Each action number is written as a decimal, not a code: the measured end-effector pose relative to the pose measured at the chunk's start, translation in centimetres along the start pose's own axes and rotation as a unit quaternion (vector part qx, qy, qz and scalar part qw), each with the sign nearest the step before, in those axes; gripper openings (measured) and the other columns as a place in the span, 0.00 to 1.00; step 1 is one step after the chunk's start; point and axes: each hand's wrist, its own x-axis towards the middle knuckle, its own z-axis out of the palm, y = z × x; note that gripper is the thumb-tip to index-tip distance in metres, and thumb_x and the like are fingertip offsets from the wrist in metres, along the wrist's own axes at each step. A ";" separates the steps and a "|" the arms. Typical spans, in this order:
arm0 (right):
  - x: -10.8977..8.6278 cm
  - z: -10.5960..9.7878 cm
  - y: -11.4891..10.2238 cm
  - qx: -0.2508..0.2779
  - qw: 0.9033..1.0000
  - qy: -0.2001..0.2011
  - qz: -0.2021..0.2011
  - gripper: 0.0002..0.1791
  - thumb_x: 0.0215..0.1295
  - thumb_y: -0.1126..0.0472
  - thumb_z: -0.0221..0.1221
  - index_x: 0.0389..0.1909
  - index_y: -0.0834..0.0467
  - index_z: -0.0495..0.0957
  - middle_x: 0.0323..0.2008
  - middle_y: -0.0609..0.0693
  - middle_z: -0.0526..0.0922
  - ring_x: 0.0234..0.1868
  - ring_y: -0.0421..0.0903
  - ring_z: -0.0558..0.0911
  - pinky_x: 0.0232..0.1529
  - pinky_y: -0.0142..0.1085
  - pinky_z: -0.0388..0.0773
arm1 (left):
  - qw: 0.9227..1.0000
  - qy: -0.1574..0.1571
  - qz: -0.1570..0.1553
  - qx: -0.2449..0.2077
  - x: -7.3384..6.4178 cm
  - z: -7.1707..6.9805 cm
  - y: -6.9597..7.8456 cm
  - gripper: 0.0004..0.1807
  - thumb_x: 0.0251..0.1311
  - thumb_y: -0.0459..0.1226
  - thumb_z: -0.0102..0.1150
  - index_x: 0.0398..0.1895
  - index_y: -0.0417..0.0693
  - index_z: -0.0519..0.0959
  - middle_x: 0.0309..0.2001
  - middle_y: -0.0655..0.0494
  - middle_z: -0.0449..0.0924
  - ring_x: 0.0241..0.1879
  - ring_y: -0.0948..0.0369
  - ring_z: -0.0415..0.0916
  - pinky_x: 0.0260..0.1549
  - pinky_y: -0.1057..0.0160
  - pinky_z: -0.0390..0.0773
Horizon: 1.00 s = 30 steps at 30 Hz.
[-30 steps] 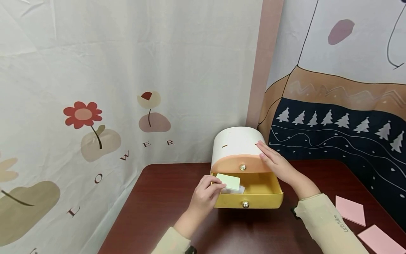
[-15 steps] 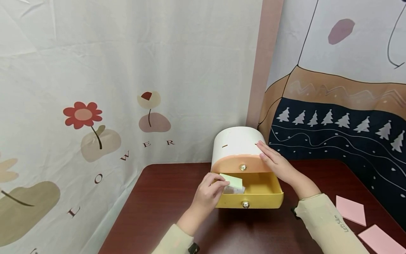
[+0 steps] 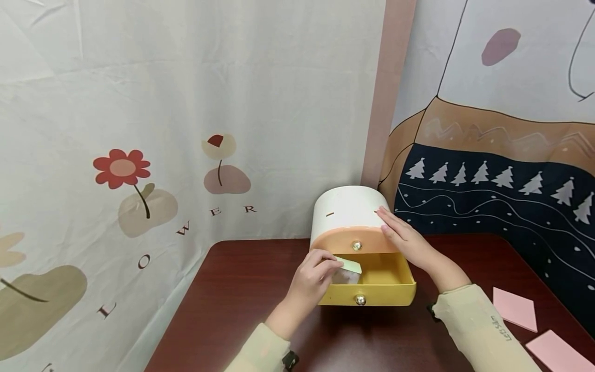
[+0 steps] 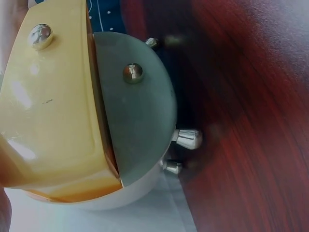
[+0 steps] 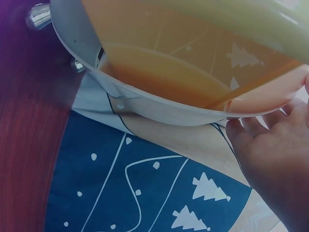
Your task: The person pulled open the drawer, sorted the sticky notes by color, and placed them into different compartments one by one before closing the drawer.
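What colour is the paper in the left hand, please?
The paper is pale green; the head view shows it best.

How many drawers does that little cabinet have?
3: the peach drawer on top, the yellow drawer pulled open in the middle, and the grey-green drawer underneath, seen in the left wrist view.

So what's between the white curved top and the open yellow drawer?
Peach drawer front with a knob, the right hand overlapping one end; head view shows it.
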 end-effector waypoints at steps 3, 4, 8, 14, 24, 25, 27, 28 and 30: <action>0.0 0.0 0.0 0.001 1.000 0.000 -0.001 0.29 0.75 0.46 0.39 0.73 0.51 0.54 0.75 0.53 0.47 0.74 0.61 0.48 0.67 0.64 0.44 | 1.000 -0.001 -0.001 0.003 0.1 0.2 0.0 0.04 0.58 0.32 0.62 0.33 0.48 0.84 0.35 0.58 0.76 0.37 0.62 0.73 0.40 0.73 0.76; 0.0 0.0 0.0 0.001 1.000 0.000 -0.001 0.29 0.75 0.46 0.39 0.73 0.51 0.54 0.75 0.53 0.47 0.74 0.61 0.48 0.67 0.64 0.44 | 1.000 -0.002 -0.003 0.004 0.1 0.3 0.0 0.04 0.57 0.32 0.63 0.33 0.48 0.84 0.35 0.58 0.76 0.37 0.62 0.73 0.40 0.74 0.76; 0.0 0.0 0.0 0.000 1.000 0.000 0.000 0.29 0.75 0.46 0.39 0.73 0.51 0.54 0.75 0.53 0.47 0.74 0.61 0.48 0.67 0.64 0.44 | 1.000 -0.010 -0.004 0.015 0.2 0.6 0.0 0.04 0.55 0.31 0.64 0.32 0.49 0.84 0.35 0.58 0.76 0.37 0.63 0.73 0.39 0.74 0.75; 0.0 0.0 0.0 -0.002 1.000 0.001 0.000 0.29 0.75 0.46 0.39 0.73 0.51 0.54 0.75 0.52 0.47 0.74 0.61 0.48 0.67 0.64 0.44 | 0.999 -0.027 -0.006 0.039 0.6 0.8 0.3 0.03 0.58 0.33 0.63 0.31 0.50 0.84 0.34 0.59 0.75 0.36 0.63 0.72 0.38 0.75 0.75; 0.0 0.0 0.1 -0.003 1.000 0.003 -0.003 0.29 0.75 0.46 0.40 0.73 0.51 0.54 0.75 0.53 0.48 0.74 0.61 0.48 0.67 0.64 0.45 | 0.996 -0.057 -0.019 0.068 1.0 1.0 0.7 0.03 0.59 0.36 0.62 0.31 0.52 0.84 0.35 0.61 0.75 0.37 0.65 0.72 0.34 0.78 0.75; 0.0 0.0 0.1 -0.003 1.000 0.003 -0.003 0.29 0.75 0.46 0.40 0.73 0.51 0.54 0.75 0.53 0.48 0.74 0.61 0.48 0.67 0.64 0.45 | 0.995 -0.060 -0.022 0.070 1.0 1.0 0.7 0.02 0.58 0.36 0.62 0.31 0.52 0.84 0.35 0.61 0.75 0.37 0.65 0.72 0.34 0.78 0.75; 0.0 0.0 0.1 -0.003 1.000 0.004 -0.004 0.29 0.75 0.46 0.40 0.73 0.51 0.54 0.75 0.53 0.48 0.74 0.61 0.48 0.67 0.64 0.45 | 0.994 -0.066 -0.030 0.078 1.0 1.0 0.8 0.02 0.57 0.35 0.64 0.31 0.53 0.84 0.35 0.62 0.75 0.37 0.65 0.72 0.34 0.77 0.75; 0.1 0.0 0.1 -0.002 1.000 0.004 -0.003 0.29 0.75 0.46 0.40 0.73 0.51 0.54 0.75 0.53 0.48 0.74 0.61 0.48 0.67 0.64 0.45 | 0.994 -0.070 -0.035 0.082 1.1 1.0 0.9 0.02 0.57 0.35 0.64 0.31 0.53 0.83 0.35 0.62 0.75 0.38 0.65 0.72 0.34 0.77 0.75; 0.1 0.0 0.2 -0.002 1.000 0.003 -0.002 0.29 0.75 0.46 0.40 0.73 0.51 0.54 0.75 0.53 0.48 0.74 0.61 0.48 0.67 0.64 0.45 | 0.992 -0.078 -0.046 0.089 1.2 1.0 1.1 0.03 0.55 0.34 0.65 0.30 0.54 0.83 0.35 0.63 0.75 0.38 0.65 0.72 0.34 0.77 0.75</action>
